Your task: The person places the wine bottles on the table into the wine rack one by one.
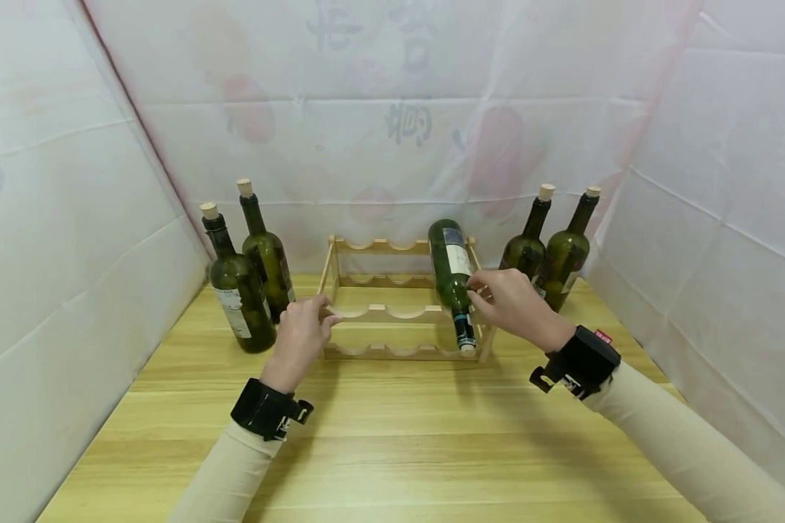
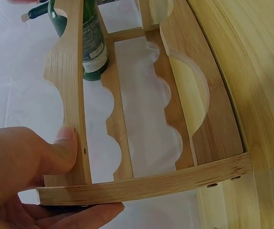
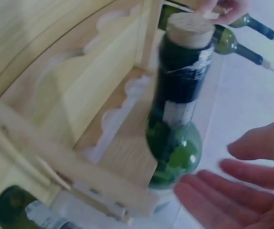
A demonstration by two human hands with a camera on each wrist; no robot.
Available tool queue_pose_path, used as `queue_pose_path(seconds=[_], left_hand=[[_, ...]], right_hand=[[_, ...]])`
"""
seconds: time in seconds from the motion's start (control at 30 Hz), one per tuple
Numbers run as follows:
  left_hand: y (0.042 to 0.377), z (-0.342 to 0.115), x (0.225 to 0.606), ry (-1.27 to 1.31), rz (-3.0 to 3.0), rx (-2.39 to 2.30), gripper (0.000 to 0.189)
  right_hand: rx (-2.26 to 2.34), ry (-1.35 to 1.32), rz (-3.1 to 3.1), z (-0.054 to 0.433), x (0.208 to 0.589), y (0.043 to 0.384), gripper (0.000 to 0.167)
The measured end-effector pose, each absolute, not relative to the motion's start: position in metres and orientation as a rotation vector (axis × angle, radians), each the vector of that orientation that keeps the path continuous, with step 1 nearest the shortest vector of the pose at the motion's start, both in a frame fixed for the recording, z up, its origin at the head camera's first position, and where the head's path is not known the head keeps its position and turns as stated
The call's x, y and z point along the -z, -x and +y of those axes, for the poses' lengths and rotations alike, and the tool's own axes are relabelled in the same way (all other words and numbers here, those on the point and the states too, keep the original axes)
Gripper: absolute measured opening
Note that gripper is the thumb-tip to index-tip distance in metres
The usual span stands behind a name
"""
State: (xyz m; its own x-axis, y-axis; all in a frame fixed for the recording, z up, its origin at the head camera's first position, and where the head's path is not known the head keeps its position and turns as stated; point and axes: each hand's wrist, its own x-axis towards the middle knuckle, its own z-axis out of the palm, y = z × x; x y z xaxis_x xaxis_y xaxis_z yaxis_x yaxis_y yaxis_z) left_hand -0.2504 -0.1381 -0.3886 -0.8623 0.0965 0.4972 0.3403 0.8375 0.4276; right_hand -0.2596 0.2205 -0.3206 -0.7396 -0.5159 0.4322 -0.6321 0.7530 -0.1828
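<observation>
A two-tier wooden wine rack (image 1: 376, 314) stands mid-table with scalloped rails. My left hand (image 1: 301, 334) grips its front left corner; in the left wrist view the thumb (image 2: 64, 145) presses the upper rail and the fingers lie under the side piece. On the rack's top tier, at the right end, lies a corked green wine bottle (image 1: 458, 258), neck towards me. My right hand (image 1: 513, 301) is beside the bottle's shoulder. In the right wrist view its fingers (image 3: 223, 191) are spread loosely, next to the bottle's body (image 3: 175, 148) and not wrapped round it.
Two corked bottles stand upright left of the rack, the nearer one (image 1: 235, 290) close to my left hand. Two more, including one (image 1: 526, 243) just behind my right hand, stand on the right. White printed cloth walls (image 1: 379, 160) enclose the wooden table (image 1: 392, 443).
</observation>
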Motion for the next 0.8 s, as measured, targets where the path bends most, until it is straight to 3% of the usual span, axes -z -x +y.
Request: queue_pose_path(seconds=[0.4, 0.63, 0.8], left_hand=[[0.253, -0.137, 0.389, 0.31, -2.567, 0.715, 0.021], [0.253, -0.138, 0.39, 0.34, -2.552, 0.723, 0.021], [0.254, -0.138, 0.391, 0.35, -2.541, 0.722, 0.02]], right_hand=[[-0.551, -0.714, -2.889, 0.207, 0.329, 0.26, 0.019], [-0.555, -0.667, -2.904, 0.202, 0.335, 0.261, 0.051], [-0.512, -0.619, -2.88, 0.198, 0.338, 0.262, 0.055]])
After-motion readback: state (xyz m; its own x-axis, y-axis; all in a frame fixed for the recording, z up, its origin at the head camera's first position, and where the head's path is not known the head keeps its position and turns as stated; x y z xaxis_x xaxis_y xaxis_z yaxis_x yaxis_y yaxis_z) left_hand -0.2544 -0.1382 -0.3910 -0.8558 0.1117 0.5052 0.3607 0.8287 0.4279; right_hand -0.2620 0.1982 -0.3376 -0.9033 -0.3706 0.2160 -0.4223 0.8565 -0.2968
